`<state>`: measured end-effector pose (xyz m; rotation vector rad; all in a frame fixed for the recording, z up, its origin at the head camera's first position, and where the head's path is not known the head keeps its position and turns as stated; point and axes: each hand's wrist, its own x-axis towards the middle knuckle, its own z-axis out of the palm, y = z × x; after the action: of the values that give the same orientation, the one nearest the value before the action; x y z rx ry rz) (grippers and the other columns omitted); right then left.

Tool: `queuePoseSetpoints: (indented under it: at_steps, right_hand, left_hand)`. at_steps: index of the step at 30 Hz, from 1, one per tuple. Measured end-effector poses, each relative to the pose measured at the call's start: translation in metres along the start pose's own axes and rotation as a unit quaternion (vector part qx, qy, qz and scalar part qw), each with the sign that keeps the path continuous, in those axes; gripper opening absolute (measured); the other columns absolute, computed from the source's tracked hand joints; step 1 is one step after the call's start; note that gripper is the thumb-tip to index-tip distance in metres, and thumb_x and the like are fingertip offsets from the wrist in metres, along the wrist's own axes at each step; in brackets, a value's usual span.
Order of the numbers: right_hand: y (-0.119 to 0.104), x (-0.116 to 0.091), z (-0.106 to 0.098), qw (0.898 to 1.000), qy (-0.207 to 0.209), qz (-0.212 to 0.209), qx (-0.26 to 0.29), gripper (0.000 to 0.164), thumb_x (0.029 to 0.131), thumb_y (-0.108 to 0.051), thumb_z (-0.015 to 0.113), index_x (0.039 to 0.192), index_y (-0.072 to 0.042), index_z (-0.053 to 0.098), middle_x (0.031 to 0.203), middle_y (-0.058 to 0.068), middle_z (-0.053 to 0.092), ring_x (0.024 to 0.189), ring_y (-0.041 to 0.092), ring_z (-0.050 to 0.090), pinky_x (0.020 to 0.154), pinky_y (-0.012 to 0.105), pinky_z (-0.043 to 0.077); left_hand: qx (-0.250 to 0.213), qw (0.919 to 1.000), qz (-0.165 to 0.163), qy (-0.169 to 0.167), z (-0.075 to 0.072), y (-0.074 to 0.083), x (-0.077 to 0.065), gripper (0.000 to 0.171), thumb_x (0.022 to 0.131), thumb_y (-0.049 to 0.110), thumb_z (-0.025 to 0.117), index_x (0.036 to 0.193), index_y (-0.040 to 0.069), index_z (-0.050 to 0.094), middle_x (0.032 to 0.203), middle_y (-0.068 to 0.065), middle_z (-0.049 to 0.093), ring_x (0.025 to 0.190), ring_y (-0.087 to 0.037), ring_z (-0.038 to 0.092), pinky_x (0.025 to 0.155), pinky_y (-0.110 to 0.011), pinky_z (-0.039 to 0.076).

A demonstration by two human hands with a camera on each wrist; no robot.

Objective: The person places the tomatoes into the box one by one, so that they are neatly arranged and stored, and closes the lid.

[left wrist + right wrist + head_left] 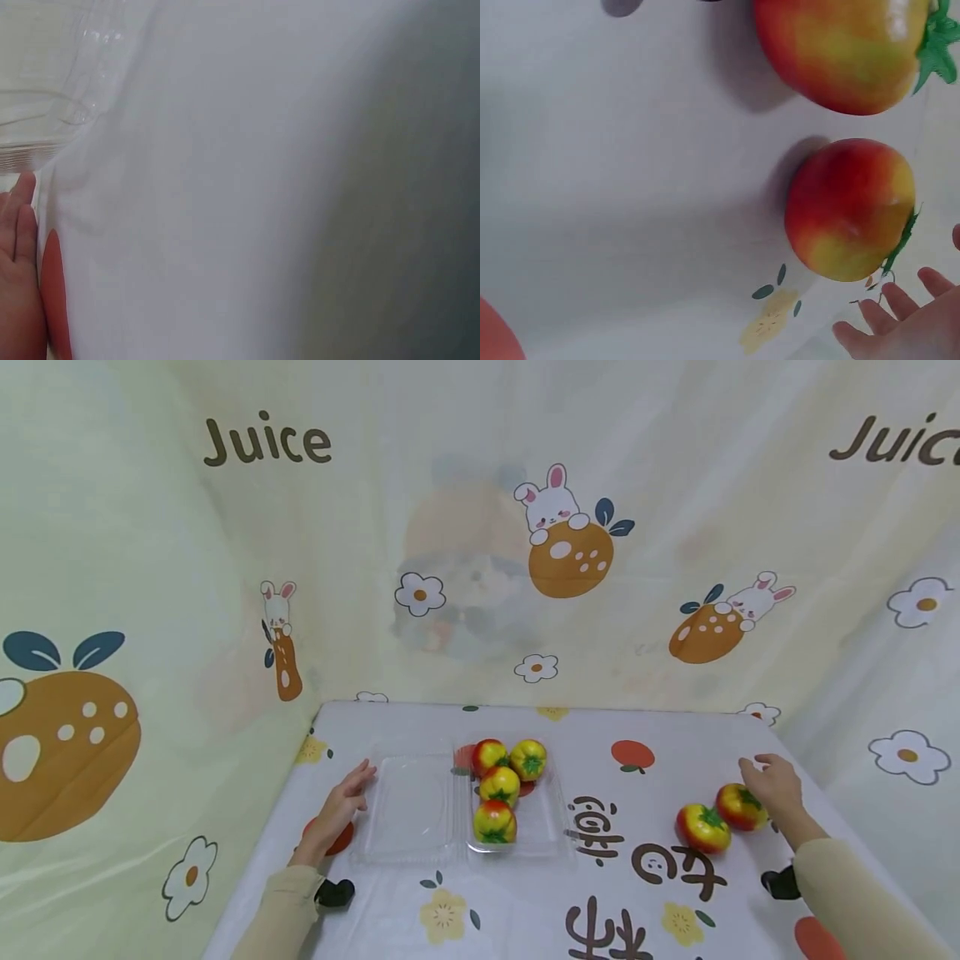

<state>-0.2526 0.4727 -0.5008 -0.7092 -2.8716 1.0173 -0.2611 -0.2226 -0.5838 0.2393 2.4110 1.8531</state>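
A clear plastic clamshell box (412, 806) lies unfolded on the table. Several red-and-yellow fruits (498, 786) with green leafy tops sit in its right half. My left hand (337, 810) is at the box's outer left edge, fingers extended; the left wrist view shows its fingertips right at the ridged plastic rim (30, 157). On the right, two more such fruits lie side by side, one nearer the box (702, 828) and one farther right (741, 807). My right hand (776, 785) hovers beside the farther one, fingers spread and holding nothing. In the right wrist view its fingertips are close to that fruit's leafy top.
A white printed cloth (375, 910) covers the table, patterned with flowers, fruit and dark lettering. Behind and at both sides hangs a pale curtain (360, 527) with rabbit and orange prints. A black strap piece (335, 893) shows at my left wrist, another (782, 883) at my right.
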Motion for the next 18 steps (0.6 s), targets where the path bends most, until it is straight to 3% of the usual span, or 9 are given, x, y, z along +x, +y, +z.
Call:
queuePoseSetpoints:
  at_steps: [10, 14, 18]
  right_hand:
    - [0.015, 0.001, 0.007, 1.000, -0.009, -0.009, 0.003, 0.055, 0.095, -0.020, 0.048, 0.130, 0.021, 0.038, 0.124, 0.044, 0.041, 0.108, 0.053, 0.047, 0.091, 0.055, 0.047]
    - [0.018, -0.001, 0.005, 1.000, -0.024, 0.016, 0.003, 0.061, 0.096, -0.030, 0.050, 0.127, 0.021, 0.040, 0.119, 0.042, 0.043, 0.102, 0.048, 0.048, 0.082, 0.049, 0.051]
    - [0.021, -0.002, 0.003, 0.996, -0.067, 0.060, 0.028, 0.080, 0.095, -0.048, 0.052, 0.129, 0.022, 0.034, 0.114, 0.037, 0.043, 0.096, 0.041, 0.049, 0.070, 0.039, 0.055]
  left_hand:
    - [-0.003, 1.0000, -0.003, -0.005, 0.001, 0.001, 0.001, 0.065, 0.084, -0.012, 0.039, 0.148, -0.006, 0.036, 0.164, -0.014, 0.015, 0.147, -0.035, 0.020, 0.116, -0.052, 0.019]
    - [-0.003, 1.0000, -0.001, -0.004, 0.001, 0.001, 0.000, 0.064, 0.085, -0.011, 0.040, 0.149, -0.005, 0.037, 0.164, -0.012, 0.015, 0.148, -0.034, 0.020, 0.115, -0.052, 0.021]
    - [-0.002, 1.0000, 0.000, -0.001, 0.000, 0.001, 0.000, 0.064, 0.085, -0.012, 0.040, 0.148, -0.005, 0.038, 0.164, -0.013, 0.016, 0.147, -0.034, 0.021, 0.115, -0.053, 0.021]
